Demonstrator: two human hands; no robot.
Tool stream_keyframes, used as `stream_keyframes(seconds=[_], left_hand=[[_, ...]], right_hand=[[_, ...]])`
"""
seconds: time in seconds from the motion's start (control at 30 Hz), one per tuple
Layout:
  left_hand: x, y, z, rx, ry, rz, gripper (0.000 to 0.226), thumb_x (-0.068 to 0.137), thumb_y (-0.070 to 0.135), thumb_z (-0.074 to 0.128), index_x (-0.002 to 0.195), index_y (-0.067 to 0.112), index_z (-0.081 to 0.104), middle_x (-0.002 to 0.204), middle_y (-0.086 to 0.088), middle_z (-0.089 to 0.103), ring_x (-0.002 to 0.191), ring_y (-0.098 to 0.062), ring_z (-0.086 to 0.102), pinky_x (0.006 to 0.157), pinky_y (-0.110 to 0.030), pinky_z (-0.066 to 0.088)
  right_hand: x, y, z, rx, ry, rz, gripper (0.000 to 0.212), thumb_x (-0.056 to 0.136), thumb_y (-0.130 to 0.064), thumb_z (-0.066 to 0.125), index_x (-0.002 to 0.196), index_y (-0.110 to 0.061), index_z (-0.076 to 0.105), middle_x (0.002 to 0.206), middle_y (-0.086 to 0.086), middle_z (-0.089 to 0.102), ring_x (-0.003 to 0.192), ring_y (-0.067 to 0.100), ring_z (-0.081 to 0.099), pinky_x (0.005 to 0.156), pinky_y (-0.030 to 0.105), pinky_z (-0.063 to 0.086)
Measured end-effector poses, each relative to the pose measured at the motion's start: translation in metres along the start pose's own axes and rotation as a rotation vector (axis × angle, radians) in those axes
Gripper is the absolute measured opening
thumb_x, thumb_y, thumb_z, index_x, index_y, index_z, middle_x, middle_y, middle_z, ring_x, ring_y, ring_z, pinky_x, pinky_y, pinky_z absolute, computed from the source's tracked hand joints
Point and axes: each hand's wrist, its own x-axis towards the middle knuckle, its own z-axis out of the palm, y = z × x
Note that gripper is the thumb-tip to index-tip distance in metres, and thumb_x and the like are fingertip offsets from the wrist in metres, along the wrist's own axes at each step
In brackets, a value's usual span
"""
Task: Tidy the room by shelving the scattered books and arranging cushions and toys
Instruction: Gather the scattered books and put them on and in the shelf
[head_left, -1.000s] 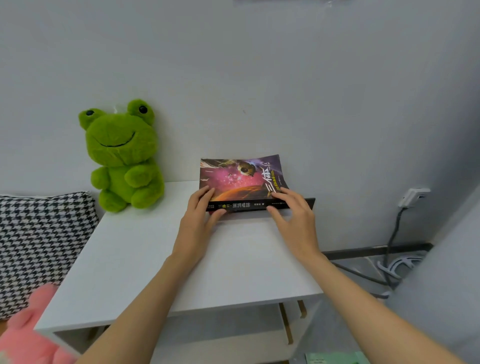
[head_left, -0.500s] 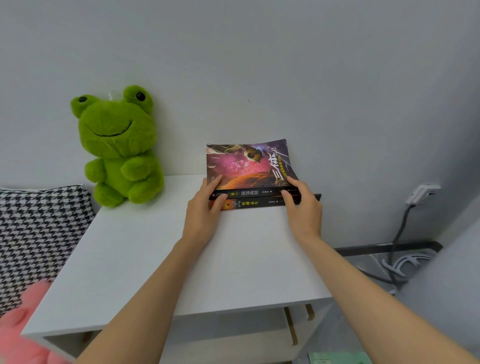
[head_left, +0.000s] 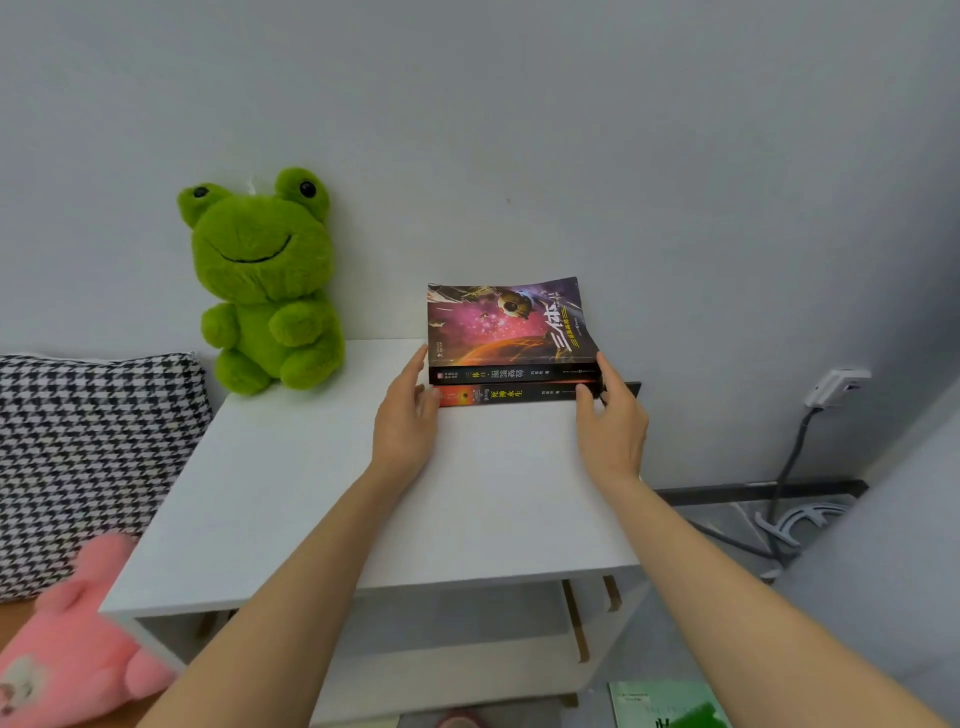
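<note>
Two books lie stacked flat at the back of the white side table (head_left: 311, 493), against the wall. The top book (head_left: 504, 322) has a purple and orange space cover. Under it, the lower book (head_left: 509, 395) shows a dark spine with an orange end. My left hand (head_left: 405, 426) presses on the stack's left end, thumb on the lower spine. My right hand (head_left: 613, 426) grips the right end, covering that corner. A green frog plush (head_left: 265, 280) sits upright at the table's back left.
A houndstooth cushion (head_left: 88, 457) leans to the left of the table, with a pink plush toy (head_left: 67, 639) in front of it. A green book (head_left: 660, 701) lies on the floor at the lower right. A wall socket (head_left: 836, 387) and its cable are at the right.
Both hands slid from the front of the spines out to the two ends of the stack. The lower book's spine now shows fully. The camera moved closer.
</note>
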Motion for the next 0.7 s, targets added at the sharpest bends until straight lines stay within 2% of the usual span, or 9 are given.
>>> stream_keyframes(seconds=[0.13,0.2,0.27,0.37,0.47,0.6,0.7], left_hand=[[-0.038,0.014,-0.009,-0.001,0.0,0.033,0.053,0.098,0.012,0.047,0.147,0.025,0.03,0.143,-0.002,0.041,0.122,-0.017,0.049,0.101,-0.023,0.037],[-0.058,0.021,-0.015,-0.021,-0.004,0.036,0.053,0.098,0.01,0.046,0.146,0.022,0.03,0.145,-0.001,0.038,0.126,-0.018,0.046,0.102,-0.02,0.034],[-0.075,0.026,-0.025,-0.055,-0.037,-0.019,0.051,0.098,0.01,0.045,0.146,0.02,0.031,0.148,-0.001,0.035,0.128,-0.019,0.045,0.102,-0.018,0.033],[-0.098,0.034,-0.049,-0.089,-0.108,-0.111,0.046,0.099,0.01,0.044,0.144,0.017,0.035,0.15,-0.002,0.032,0.132,-0.021,0.041,0.102,-0.018,0.031],[-0.122,0.041,-0.08,-0.092,-0.099,-0.118,0.045,0.098,0.009,0.046,0.141,0.019,0.04,0.149,0.001,0.035,0.13,-0.021,0.044,0.099,-0.018,0.034],[-0.158,0.05,-0.123,-0.066,-0.055,-0.103,0.045,0.097,0.007,0.047,0.139,0.022,0.043,0.147,0.002,0.038,0.128,-0.019,0.046,0.1,-0.022,0.037],[-0.185,0.057,-0.15,-0.085,-0.006,-0.117,0.045,0.096,0.008,0.046,0.138,0.026,0.044,0.144,-0.002,0.044,0.126,-0.024,0.049,0.103,-0.036,0.04]], right_hand=[[-0.034,-0.016,-0.007,0.029,-0.002,0.068,0.05,0.094,-0.013,0.055,0.142,-0.013,0.039,0.137,0.006,0.05,0.126,0.022,0.047,0.1,0.026,0.036],[-0.055,-0.025,-0.009,0.029,-0.033,0.099,0.049,0.095,-0.015,0.055,0.141,-0.013,0.039,0.138,0.006,0.049,0.126,0.023,0.045,0.103,0.031,0.037],[-0.076,-0.035,-0.012,0.018,-0.093,0.111,0.047,0.095,-0.015,0.053,0.141,-0.014,0.038,0.14,0.005,0.047,0.129,0.023,0.043,0.107,0.035,0.035],[-0.103,-0.056,-0.017,0.029,-0.2,0.126,0.048,0.097,-0.011,0.049,0.143,-0.015,0.035,0.145,0.003,0.042,0.134,0.02,0.037,0.109,0.03,0.029],[-0.124,-0.084,-0.025,0.074,-0.263,0.096,0.047,0.097,-0.008,0.047,0.142,-0.015,0.036,0.145,0.001,0.042,0.134,0.018,0.038,0.108,0.028,0.03],[-0.153,-0.128,-0.034,0.129,-0.346,0.025,0.046,0.096,-0.004,0.046,0.14,-0.015,0.039,0.142,0.001,0.046,0.131,0.017,0.041,0.11,0.03,0.034],[-0.178,-0.156,-0.038,0.146,-0.404,-0.025,0.044,0.094,-0.003,0.046,0.137,-0.014,0.043,0.14,0.001,0.048,0.129,0.017,0.044,0.109,0.033,0.036]])
